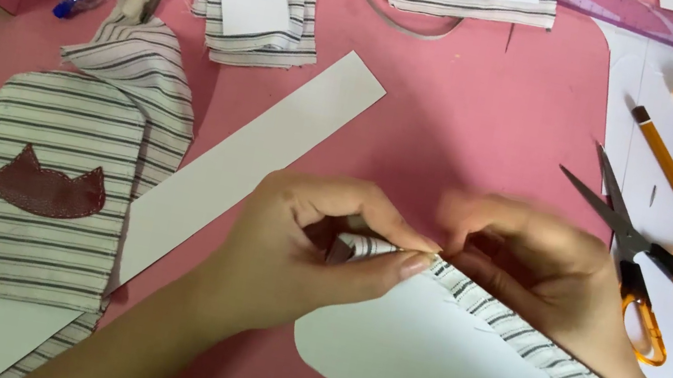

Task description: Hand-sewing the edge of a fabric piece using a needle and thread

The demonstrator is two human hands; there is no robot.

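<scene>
We hold the striped fabric, folded over the edge of a white card, low on the pink worktop. Our left hand pinches the folded corner tight between thumb and fingers; our right hand (blurred) presses the fold, its grip unclear. A slack pinch could let the fold spring open or wander crooked; the scissors lie open just beside our right hand.
</scene>
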